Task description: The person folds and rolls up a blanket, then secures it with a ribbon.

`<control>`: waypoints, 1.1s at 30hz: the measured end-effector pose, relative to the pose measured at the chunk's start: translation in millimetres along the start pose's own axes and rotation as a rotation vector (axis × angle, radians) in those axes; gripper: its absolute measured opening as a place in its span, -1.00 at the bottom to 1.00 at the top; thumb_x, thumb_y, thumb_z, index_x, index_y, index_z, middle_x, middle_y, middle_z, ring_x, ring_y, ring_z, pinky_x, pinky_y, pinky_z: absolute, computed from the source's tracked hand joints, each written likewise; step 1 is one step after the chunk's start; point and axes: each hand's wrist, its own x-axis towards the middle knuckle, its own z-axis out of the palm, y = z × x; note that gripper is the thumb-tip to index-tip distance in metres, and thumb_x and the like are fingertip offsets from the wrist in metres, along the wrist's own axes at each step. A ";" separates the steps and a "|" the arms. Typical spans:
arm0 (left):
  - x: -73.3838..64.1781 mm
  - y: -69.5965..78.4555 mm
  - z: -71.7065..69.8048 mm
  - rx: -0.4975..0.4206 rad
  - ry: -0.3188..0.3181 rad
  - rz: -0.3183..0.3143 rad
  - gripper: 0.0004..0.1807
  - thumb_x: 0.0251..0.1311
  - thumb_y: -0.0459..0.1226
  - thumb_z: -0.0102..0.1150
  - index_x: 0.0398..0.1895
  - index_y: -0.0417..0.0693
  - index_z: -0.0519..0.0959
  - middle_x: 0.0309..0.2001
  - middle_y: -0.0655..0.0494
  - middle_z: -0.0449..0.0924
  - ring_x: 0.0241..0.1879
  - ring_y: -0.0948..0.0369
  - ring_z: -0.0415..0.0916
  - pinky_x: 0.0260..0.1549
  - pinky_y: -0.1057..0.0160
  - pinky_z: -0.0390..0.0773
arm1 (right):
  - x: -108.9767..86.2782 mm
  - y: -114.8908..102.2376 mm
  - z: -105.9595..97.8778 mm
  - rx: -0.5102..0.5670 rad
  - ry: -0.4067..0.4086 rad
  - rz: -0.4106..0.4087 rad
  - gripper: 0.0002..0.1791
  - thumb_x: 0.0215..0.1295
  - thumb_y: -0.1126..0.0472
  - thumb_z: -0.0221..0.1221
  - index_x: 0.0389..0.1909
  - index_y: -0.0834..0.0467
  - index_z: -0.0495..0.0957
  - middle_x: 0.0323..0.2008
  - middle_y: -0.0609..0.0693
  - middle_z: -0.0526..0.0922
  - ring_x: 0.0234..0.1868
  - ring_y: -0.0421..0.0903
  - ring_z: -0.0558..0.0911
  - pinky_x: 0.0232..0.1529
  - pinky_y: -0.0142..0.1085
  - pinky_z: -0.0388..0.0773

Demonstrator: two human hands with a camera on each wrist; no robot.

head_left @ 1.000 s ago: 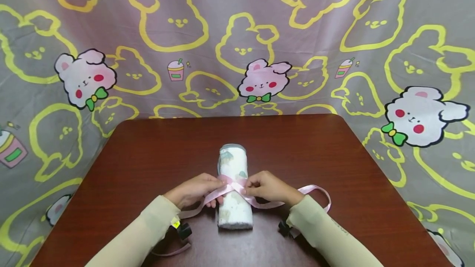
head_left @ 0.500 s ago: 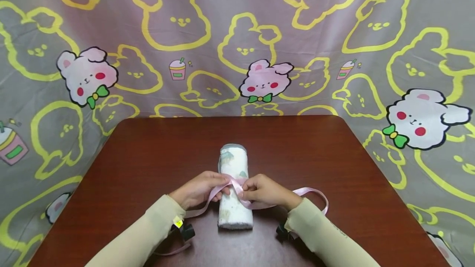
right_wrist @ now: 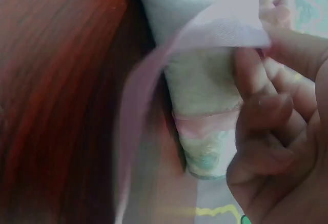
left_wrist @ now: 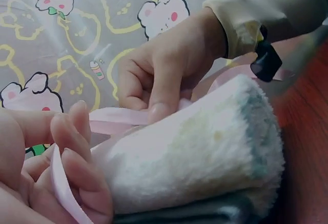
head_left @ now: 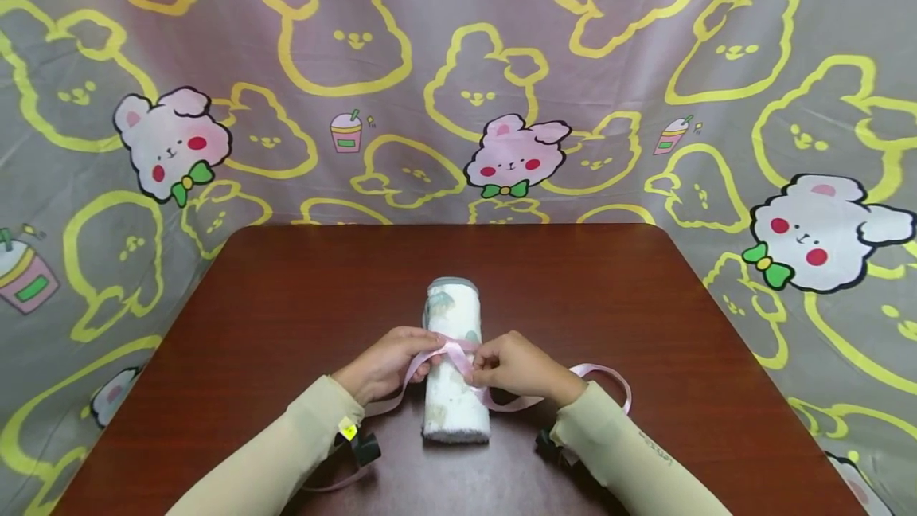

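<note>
A rolled towel (head_left: 454,412), white and fluffy with pale green patches, lies lengthwise on the table. Around its middle runs a pink satin ribbon (head_left: 458,357), its ends crossing on top. From the left, my left hand (head_left: 387,363) pinches the ribbon between thumb and forefinger; in the left wrist view a strand of ribbon (left_wrist: 62,183) trails over its curled fingers. On the other side my right hand (head_left: 519,369) pinches the other ribbon part at the towel's top. The right wrist view shows that ribbon (right_wrist: 136,98) arching from the fingertips down past the towel's side.
The brown wooden table (head_left: 322,277) extends around the towel. A loop of ribbon (head_left: 626,392) lies by the right wrist, and a tail (head_left: 342,484) lies below the left wrist. Behind hangs a grey patterned cloth (head_left: 423,14). Each wrist carries a small black camera (head_left: 368,448).
The crossed ribbon over the towel has become a raised bend between the hands. My left hand has shifted slightly right toward the towel's middle; both hands keep pinching the ribbon.
</note>
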 end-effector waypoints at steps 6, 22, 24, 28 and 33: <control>0.2 -0.2 1.3 -0.064 -0.036 0.012 -0.85 0.36 -0.36 0.04 -0.27 -0.15 0.62 -0.52 0.14 0.55 -0.66 0.35 0.34 -0.63 0.41 0.35 | 4.6 -1.8 5.3 -0.195 0.191 0.011 -0.64 0.14 -0.04 0.36 -0.66 -0.13 0.39 -0.77 -0.35 0.29 -0.71 -0.37 0.27 -0.67 -0.43 0.20; 1.2 -3.7 1.3 -0.030 -0.045 0.017 -0.86 0.32 -0.38 0.09 -0.19 -0.16 0.64 -0.50 0.12 0.53 -0.66 0.33 0.33 -0.65 0.41 0.34 | 30.9 -5.1 13.5 -0.465 0.293 0.156 -0.79 0.18 0.06 0.22 -0.28 0.03 0.43 -0.48 -0.16 0.43 -0.52 -0.13 0.48 -0.49 -0.19 0.44; 1.2 -4.1 0.7 -0.010 -0.033 0.024 -0.87 0.31 -0.38 0.09 -0.21 -0.16 0.63 -0.52 0.11 0.52 -0.66 0.33 0.33 -0.65 0.41 0.33 | 29.6 -3.2 13.0 -0.401 0.279 0.159 -0.80 0.20 0.04 0.21 -0.24 0.01 0.46 -0.47 -0.18 0.44 -0.49 -0.15 0.48 -0.46 -0.23 0.44; 1.5 -5.4 -1.5 0.028 -0.019 0.026 -0.90 0.31 -0.38 0.09 -0.29 -0.14 0.61 -0.55 0.11 0.51 -0.66 0.33 0.33 -0.65 0.42 0.33 | 25.8 0.9 8.5 -0.229 0.234 0.102 -0.77 0.19 0.04 0.25 -0.17 -0.01 0.49 -0.45 -0.20 0.45 -0.45 -0.21 0.47 -0.41 -0.30 0.43; 2.2 -7.5 -2.9 0.053 -0.030 0.027 -0.90 0.31 -0.38 0.08 -0.32 -0.15 0.59 -0.54 0.09 0.51 -0.66 0.33 0.33 -0.66 0.43 0.34 | 24.2 3.8 6.4 -0.119 0.188 0.084 -0.67 0.11 0.08 0.33 -0.11 -0.01 0.51 -0.43 -0.21 0.48 -0.41 -0.23 0.48 -0.37 -0.32 0.44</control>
